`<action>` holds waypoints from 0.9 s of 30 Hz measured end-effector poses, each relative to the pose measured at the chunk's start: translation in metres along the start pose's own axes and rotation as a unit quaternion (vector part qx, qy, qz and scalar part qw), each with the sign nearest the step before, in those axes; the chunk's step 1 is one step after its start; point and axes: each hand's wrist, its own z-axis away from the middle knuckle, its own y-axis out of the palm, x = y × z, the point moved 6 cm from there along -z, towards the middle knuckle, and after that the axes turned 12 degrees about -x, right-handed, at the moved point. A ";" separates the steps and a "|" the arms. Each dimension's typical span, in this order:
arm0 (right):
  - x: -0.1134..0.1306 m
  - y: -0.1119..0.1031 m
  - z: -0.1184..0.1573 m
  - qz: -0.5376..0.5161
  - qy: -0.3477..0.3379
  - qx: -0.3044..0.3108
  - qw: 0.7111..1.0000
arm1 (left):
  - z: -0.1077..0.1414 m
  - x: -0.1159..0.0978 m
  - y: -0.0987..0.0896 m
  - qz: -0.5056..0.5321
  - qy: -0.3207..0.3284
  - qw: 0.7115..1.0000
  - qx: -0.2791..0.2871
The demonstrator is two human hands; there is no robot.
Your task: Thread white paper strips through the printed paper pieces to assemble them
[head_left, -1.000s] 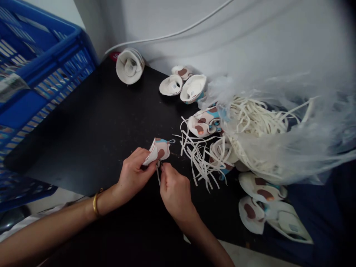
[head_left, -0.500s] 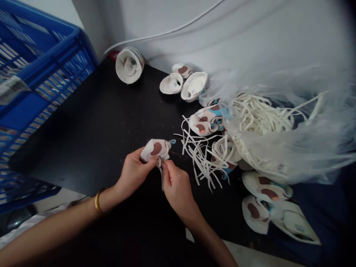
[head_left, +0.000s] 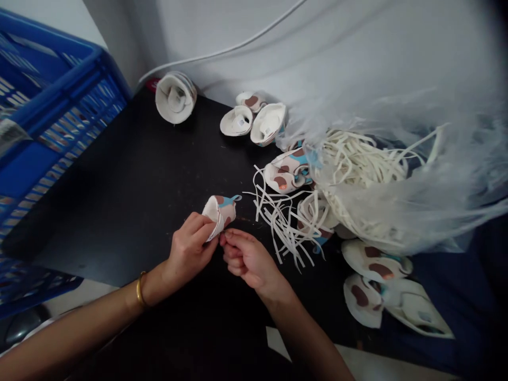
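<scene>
My left hand [head_left: 192,238] is closed round a small cloth shoe upper [head_left: 225,209], cream with brown spots and a blue patch. A loop sticks out at its far right end, and its pale inner side faces left. Just below its lower edge, my right hand [head_left: 248,256] is pinched, thumb against forefinger; what lies between the fingertips is too small to make out. To the right of both hands lies a loose heap of thin white strips [head_left: 280,219]. A similar spotted upper [head_left: 288,172] rests beyond the strips.
A clear plastic bag [head_left: 369,206] full of cream strips [head_left: 357,159] stands at the right. More uppers [head_left: 238,120] lie along the wall, with a nested stack [head_left: 174,98] at the back left. Other spotted pieces [head_left: 363,299] lie front right. A blue crate [head_left: 75,106] borders the black table [head_left: 130,174].
The upper has been turned in my left hand, so its pale inside and blue patch now show. The thin dark tool in my right fingers no longer shows. The view has shifted slightly.
</scene>
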 end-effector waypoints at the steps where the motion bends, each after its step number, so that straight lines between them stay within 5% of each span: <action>1: 0.002 -0.001 -0.001 0.049 -0.040 -0.035 0.997 | 0.002 0.002 0.002 -0.004 0.003 1.000 0.009; 5: 0.014 -0.001 -0.004 0.282 -0.184 -0.157 0.928 | 0.008 0.006 0.008 0.000 -0.012 0.999 0.032; 7: 0.018 0.002 -0.007 0.329 -0.205 -0.139 0.911 | 0.007 0.004 0.008 0.013 -0.034 0.999 0.035; 11: 0.030 -0.011 0.002 0.292 -0.205 -0.072 0.931 | 0.000 0.016 0.003 0.046 -0.166 0.985 0.029; 13: 0.038 -0.024 0.013 0.317 -0.216 -0.087 0.919 | -0.001 0.034 0.001 0.086 -0.304 0.948 0.023; 16: 0.042 -0.040 0.021 0.286 -0.227 -0.156 0.918 | 0.004 0.050 0.008 0.233 -0.477 0.847 0.035; 20: 0.030 -0.038 0.011 0.216 -0.239 -0.206 0.924 | 0.013 0.037 0.027 0.375 -0.545 0.746 0.081; 27: 0.008 -0.033 -0.009 0.120 -0.185 -0.146 0.964 | 0.029 0.023 0.040 0.415 -0.562 0.711 0.075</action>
